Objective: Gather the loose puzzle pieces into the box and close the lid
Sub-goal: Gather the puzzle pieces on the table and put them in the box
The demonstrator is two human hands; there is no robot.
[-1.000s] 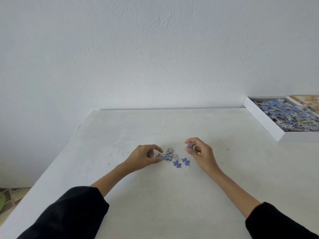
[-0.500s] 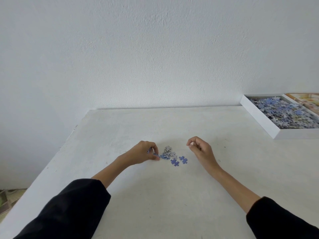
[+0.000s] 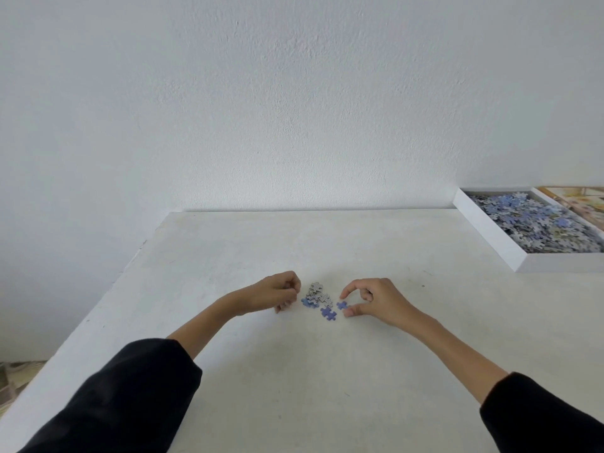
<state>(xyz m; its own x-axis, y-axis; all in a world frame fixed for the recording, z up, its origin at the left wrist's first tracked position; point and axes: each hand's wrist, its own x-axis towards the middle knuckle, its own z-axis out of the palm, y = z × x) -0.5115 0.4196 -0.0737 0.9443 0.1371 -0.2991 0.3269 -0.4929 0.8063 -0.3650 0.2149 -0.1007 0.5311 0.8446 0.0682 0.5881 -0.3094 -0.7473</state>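
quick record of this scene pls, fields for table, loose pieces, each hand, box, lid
table: white, set against a wall
pile: small, grey and blue pieces, mid-table
left hand: fingers curled, just left of the pile; cannot tell if it holds a piece
right hand: thumb and forefinger spread around a blue piece, not pinching it yet
box: white, open, far right, full of pieces
lid: printed, beyond the box, partly out of frame

A small cluster of blue and grey cardboard puzzle pieces [image 3: 318,297] lies mid-frame on the white tabletop [image 3: 327,387]. The left hand [image 3: 277,294], fingers curled, sits just left of it. The right hand [image 3: 376,300] arcs thumb and forefinger around one blue piece [image 3: 342,305]. A white box [image 3: 490,237] heaped with pieces stands at the right edge.
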